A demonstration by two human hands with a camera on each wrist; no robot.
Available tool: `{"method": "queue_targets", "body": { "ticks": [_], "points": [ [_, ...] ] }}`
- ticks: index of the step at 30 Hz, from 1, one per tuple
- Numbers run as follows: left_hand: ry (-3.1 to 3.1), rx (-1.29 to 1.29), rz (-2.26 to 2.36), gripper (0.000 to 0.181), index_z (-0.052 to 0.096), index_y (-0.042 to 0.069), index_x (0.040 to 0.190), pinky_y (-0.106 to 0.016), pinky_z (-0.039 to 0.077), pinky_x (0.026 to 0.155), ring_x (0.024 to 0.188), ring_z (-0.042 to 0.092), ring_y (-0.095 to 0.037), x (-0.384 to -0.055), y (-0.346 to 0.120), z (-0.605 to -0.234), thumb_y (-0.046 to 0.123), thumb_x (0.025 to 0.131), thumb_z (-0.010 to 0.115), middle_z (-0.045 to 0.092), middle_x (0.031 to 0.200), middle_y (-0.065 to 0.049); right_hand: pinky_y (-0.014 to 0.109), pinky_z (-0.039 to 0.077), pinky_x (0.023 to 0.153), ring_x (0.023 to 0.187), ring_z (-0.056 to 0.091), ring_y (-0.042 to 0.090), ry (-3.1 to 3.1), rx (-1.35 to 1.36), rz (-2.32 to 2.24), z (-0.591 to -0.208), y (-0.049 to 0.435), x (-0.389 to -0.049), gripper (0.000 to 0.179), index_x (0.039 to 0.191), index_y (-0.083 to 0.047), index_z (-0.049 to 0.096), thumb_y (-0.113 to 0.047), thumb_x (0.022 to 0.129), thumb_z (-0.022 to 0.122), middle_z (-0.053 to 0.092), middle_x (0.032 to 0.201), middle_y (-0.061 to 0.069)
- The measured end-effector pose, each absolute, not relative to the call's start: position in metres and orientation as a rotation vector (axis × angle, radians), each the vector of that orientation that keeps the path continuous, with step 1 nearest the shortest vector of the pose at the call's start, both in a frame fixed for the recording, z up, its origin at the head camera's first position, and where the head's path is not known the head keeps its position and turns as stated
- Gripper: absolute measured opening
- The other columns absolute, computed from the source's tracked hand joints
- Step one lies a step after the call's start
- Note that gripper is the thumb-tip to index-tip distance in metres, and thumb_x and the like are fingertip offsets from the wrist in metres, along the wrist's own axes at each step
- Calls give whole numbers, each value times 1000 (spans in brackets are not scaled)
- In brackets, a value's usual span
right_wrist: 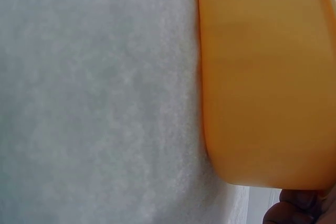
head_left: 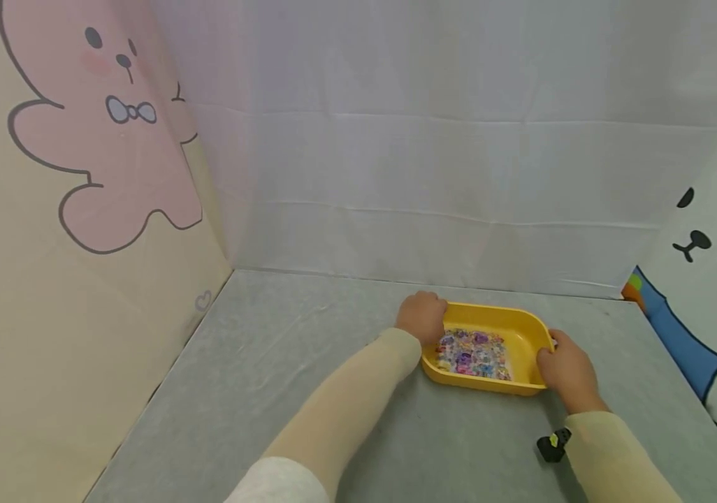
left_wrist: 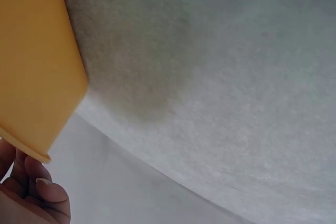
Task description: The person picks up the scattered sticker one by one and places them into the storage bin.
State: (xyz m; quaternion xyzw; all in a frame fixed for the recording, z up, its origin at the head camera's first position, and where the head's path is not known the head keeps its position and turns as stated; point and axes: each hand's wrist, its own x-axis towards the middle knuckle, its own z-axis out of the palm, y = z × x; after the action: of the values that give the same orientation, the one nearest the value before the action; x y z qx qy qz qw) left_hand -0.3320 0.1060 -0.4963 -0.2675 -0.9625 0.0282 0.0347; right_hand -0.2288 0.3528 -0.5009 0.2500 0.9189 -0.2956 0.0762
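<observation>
A shallow yellow plastic tray (head_left: 525, 342) with rounded corners sits toward the back right of the grey-covered table. Small, glittery, multicoloured pieces (head_left: 473, 355) in pink, purple and blue lie in its left part. My left hand (head_left: 422, 316) grips the tray's left end by the rim; in the left wrist view its fingers (left_wrist: 52, 190) curl under the rim edge. At the opposite end my right hand (head_left: 567, 370) pinches the rim, thumb toward the inside. The tray's outer wall (right_wrist: 268, 87) fills much of the right wrist view, its lower edge against the cloth.
Grey cloth covers the table (head_left: 258, 370). A whitish curtain (head_left: 396, 175) hangs along the back edge. Printed panels stand at both sides, a pink cartoon animal (head_left: 107, 154) left and a white one (head_left: 711, 293) right. A small black device (head_left: 552, 446) is at the right wrist.
</observation>
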Motion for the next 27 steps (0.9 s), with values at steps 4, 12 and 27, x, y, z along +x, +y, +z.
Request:
{"method": "queue_targets", "body": {
  "ticks": [4, 12, 27],
  "points": [
    [-2953, -796, 76, 32, 72, 25, 128, -33, 53, 95, 101, 62, -14, -337, 101, -496, 36, 99, 69, 69, 109, 6, 63, 41, 102, 110, 49, 45, 2766, 743, -879, -500, 354, -228, 61, 155, 10, 26, -16, 102, 40, 39, 147, 38],
    [-2999, -736, -65, 22, 74, 21, 116, -32, 53, 87, 90, 59, -13, -348, 87, -494, 27, 103, 57, 67, 98, 5, 63, 41, 102, 109, 49, 45, 2771, 730, -860, -499, 354, -234, 60, 155, 10, 25, -16, 103, 40, 38, 147, 38],
    [-2978, -846, -333, 15, 71, 19, 101, -29, 51, 77, 79, 53, -11, -333, 57, -487, 31, 101, 63, 61, 87, 7, 65, 39, 103, 112, 49, 47, 2774, 697, -857, -501, 350, -237, 61, 155, 10, 27, -14, 101, 40, 39, 148, 38]
  ]
}}
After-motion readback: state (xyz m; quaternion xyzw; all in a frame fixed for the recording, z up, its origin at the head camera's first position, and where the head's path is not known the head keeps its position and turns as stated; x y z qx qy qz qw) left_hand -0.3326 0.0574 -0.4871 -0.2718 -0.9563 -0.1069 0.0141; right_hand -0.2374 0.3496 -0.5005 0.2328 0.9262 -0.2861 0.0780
